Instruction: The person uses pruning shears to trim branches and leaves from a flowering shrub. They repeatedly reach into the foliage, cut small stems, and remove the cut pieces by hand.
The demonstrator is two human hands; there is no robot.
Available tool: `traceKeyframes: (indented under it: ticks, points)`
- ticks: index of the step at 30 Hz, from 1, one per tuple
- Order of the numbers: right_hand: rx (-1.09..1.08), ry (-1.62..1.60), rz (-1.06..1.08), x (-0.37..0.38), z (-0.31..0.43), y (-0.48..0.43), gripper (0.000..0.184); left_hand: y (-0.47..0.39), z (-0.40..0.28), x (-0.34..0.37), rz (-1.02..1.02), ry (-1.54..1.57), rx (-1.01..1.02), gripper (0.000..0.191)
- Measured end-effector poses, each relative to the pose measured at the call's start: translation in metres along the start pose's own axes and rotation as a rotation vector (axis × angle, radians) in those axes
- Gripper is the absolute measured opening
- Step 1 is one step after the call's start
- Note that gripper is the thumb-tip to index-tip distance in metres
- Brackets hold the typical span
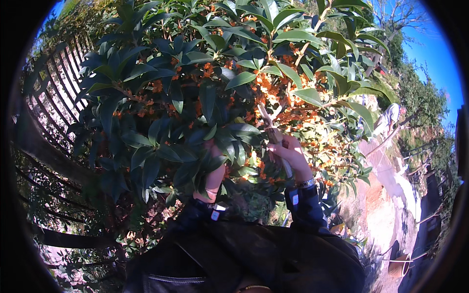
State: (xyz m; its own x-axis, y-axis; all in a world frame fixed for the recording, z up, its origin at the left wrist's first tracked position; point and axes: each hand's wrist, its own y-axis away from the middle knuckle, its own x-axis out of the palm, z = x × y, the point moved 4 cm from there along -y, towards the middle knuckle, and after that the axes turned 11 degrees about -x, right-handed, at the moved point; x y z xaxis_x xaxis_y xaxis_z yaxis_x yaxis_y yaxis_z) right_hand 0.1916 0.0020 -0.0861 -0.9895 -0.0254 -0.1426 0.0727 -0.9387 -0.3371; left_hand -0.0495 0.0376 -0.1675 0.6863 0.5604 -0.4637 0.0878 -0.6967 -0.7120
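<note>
A large shrub, apparently orange osmanthus (205, 91), fills the space before me, with glossy green leaves and clusters of small orange flowers (269, 88). My right hand (291, 152) is closed around a rough, forked woody branch piece (271, 128) at the shrub's sunlit middle. Whether that piece is still joined to the plant is hidden. My left hand (213, 157) reaches up into the foliage; leaves cover its fingers, so what it touches does not show. A metal watch (305, 183) circles my right wrist.
A dark barred fence (60, 80) curves along the left. On the right runs a pale dirt path (381, 197), with a person (390, 115) in light clothing farther along it. A terracotta-coloured pot (398, 265) lies at the lower right. Leafy branches crowd both forearms.
</note>
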Motion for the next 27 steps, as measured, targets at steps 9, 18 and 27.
traceKeyframes:
  ticks: [9,18,27]
  points:
    - [0.043,-0.194,0.037,0.014,0.009,0.053,0.023,0.0,0.001,0.018,0.08,0.078,-0.066,0.041]
    - [0.049,-0.288,-0.089,0.014,0.009,0.087,0.047,-0.002,-0.001,0.014,0.072,-0.073,0.005,0.046]
    - [-0.025,-0.39,-0.024,0.031,0.027,0.085,0.032,-0.002,0.004,0.008,0.135,0.084,-0.038,0.046]
